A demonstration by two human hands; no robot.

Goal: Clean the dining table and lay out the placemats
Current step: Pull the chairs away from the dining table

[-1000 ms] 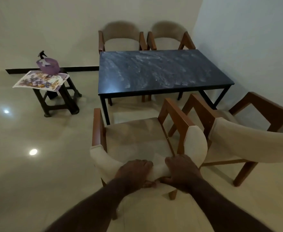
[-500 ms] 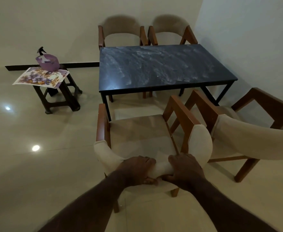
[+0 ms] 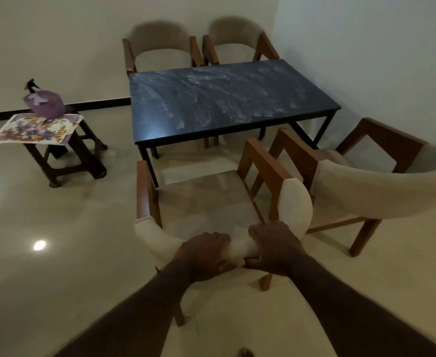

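Note:
The dark dining table [image 3: 227, 104] stands ahead, its top smeared with pale streaks. A wooden chair with a cream padded backrest [image 3: 201, 202] stands pulled back from the table's near side. My left hand [image 3: 204, 253] and my right hand [image 3: 276, 248] both grip the top of that backrest, side by side. Flowered placemats [image 3: 34, 128] lie on a small dark stool [image 3: 75, 155] at the left, under a purple tub [image 3: 45, 104] with a spray bottle [image 3: 31, 85] behind it.
A second cream chair [image 3: 366, 191] stands close on the right, near the wall. Two more chairs [image 3: 160, 47] sit at the table's far side against the back wall. The shiny tiled floor [image 3: 44, 253] stretches out on the left.
The chair in my hands has come further back from the table and a little to the right. Both hands keep their grip on the backrest.

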